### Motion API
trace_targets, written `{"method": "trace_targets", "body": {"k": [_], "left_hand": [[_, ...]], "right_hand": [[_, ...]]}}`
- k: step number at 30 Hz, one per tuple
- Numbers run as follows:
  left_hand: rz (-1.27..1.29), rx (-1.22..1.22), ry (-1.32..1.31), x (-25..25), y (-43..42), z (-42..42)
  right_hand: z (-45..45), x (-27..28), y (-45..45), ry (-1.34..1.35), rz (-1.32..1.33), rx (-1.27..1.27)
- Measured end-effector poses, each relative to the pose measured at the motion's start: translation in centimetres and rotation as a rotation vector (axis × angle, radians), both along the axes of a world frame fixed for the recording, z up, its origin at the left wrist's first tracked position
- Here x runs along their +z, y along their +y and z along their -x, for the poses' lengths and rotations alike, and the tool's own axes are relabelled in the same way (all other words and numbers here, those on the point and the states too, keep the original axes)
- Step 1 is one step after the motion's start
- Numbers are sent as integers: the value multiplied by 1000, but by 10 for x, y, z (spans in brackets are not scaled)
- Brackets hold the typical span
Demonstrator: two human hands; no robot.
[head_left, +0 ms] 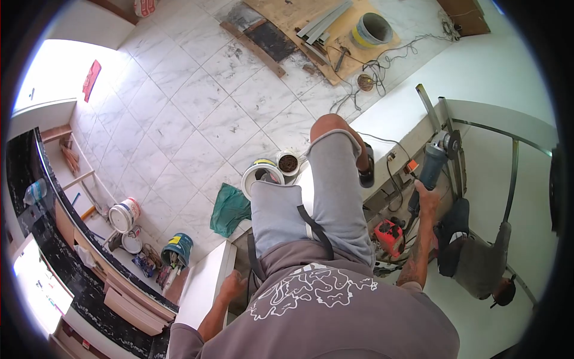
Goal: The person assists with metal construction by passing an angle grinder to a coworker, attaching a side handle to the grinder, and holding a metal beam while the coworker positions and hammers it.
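Beneath the person's raised knee and lap, a marble-patterned tiled floor [197,99] spreads across the middle and upper left. Along the left side runs a long, dark-surfaced tabletop [89,311], and at the top a plywood board [353,66] lies on the tiles, bearing loose metal strips [326,21] and a grey bucket [373,30] with a yellow band. At the far right is another person [475,263] in dark clothing. The blue-and-black angle grinder [431,166] is to the right of the knee, its disc end upward beside the metal bars [460,170]; whether the disc touches them, I cannot tell. The right hand [427,198] has its fingers closed around the grinder's body. Left of the knee, a teal cloth [230,210] lies on the floor, near a white bucket [248,178] that has a small white pot [288,163] with brown contents just beside it. The left hand [232,287] is low by the person's hip, fingers curled near a dark cord; whether they grasp anything, I cannot tell. Below the grinder sits a red-and-black device [390,237], and a small orange connector [411,166] is just left of the tool.
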State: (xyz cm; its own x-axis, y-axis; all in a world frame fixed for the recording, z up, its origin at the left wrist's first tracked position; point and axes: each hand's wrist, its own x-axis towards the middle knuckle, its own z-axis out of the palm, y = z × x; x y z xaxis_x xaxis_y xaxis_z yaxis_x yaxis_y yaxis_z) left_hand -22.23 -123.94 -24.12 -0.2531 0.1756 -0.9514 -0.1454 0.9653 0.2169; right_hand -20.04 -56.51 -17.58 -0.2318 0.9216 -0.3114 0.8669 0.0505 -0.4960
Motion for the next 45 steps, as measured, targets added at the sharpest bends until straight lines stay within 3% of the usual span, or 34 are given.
{"method": "trace_targets", "body": {"k": [3,6,9,11,14,18,20,21,22,24,27,30,35,41,43,45], "left_hand": [[64,32,53,-40,-77,57],[118,96,286,-98,-153,126],[95,389,529,-143,-201,221],[-19,669,611,-134,-190,289],[-125,865,775,-134,-153,369],[-128,779,830,-255,-143,471],[-155,839,798,-335,-132,501],[-141,921,668,-340,-102,499],[-100,825,467,-331,-77,495],[-81,556,306,-329,-54,497],[-164,841,233,-293,-21,488],[-132,754,165,-297,-3,512],[-128,308,91,-318,58,631],[-235,-236,118,-328,160,780],[-304,-313,145,-331,208,819],[-356,-230,123,-330,278,840]], "right_hand": [[16,-16,-35,-4,49,-10],[58,-26,-65,89,23,6],[97,-58,-67,84,89,22],[144,-79,-70,93,67,55],[219,-134,-62,54,11,140],[334,-237,-39,40,-37,282],[407,-229,-67,96,47,274],[411,-220,-79,89,98,251],[406,-270,-63,67,146,249],[413,-272,-81,20,91,275],[423,-257,-101,-60,136,251],[431,-254,-110,-42,164,236],[445,-257,-134,69,151,99],[456,-216,-162,210,43,-95],[457,-202,-171,218,-7,-143],[454,-191,-177,233,-23,-200]]}}
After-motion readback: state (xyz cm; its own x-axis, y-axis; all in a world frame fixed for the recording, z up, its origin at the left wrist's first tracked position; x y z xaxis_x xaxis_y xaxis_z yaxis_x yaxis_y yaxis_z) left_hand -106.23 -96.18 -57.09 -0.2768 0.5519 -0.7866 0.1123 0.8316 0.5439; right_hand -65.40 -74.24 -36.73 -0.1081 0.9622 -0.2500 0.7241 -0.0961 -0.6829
